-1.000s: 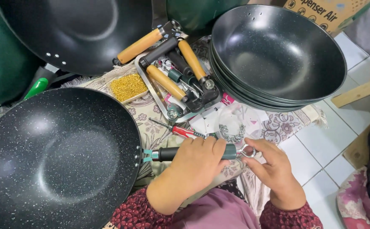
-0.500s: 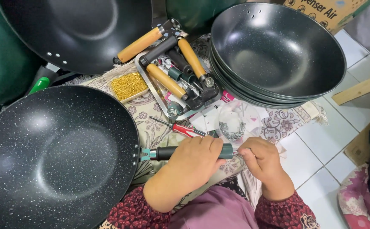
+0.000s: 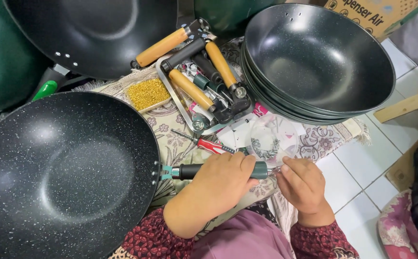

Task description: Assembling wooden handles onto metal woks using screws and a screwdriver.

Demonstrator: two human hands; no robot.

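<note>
Wok handle (image 3: 189, 170) gripped by left hand (image 3: 221, 180); tray (image 3: 162, 72) holds spare handles (image 3: 189, 89).

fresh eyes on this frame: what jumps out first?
The big speckled black wok at lower left, its dark handle gripped by the left hand while the right hand works at the handle's end. Upper right, a stack of black woks; between them, a tray of wooden handles.

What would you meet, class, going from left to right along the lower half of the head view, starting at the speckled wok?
Speckled wok → dark wok handle → left hand gripping that handle → right hand at the handle's end → white floor tiles.
</note>
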